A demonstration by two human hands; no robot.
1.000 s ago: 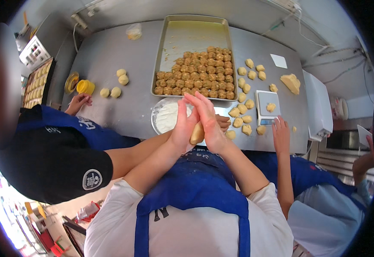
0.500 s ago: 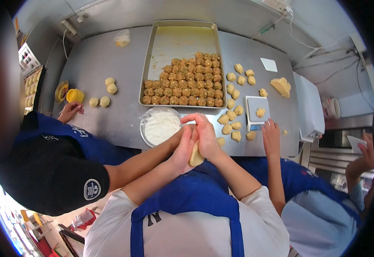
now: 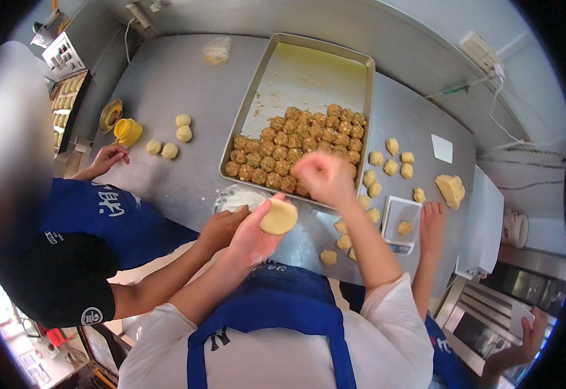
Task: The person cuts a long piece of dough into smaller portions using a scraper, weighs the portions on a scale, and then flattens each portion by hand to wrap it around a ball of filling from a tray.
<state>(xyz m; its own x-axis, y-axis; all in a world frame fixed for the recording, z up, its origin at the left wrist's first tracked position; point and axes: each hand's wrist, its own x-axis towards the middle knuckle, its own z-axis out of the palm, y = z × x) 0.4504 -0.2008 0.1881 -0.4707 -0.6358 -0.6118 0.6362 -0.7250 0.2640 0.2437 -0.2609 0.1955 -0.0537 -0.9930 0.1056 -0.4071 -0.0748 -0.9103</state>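
A flattened round of pale dough rests on the fingers of my left hand, held by its thumb at the edge. My right hand hangs over the near edge of the metal tray, above the rows of brown filling balls. Its fingers look curled but are smeared by motion, so whether they hold anything cannot be seen. Beside my left wrist is a co-worker's hand, near the bowl of white flour, which is partly hidden.
Several dough lumps lie right of the tray, near a scale with another person's hand beside it. A large dough piece and white scraper lie farther right. Dough balls and a yellow cup stand left.
My hands have come apart from pressing the dough together. The dough now shows as a flat round on my left hand, while my right hand has moved forward over the tray. The view has turned.
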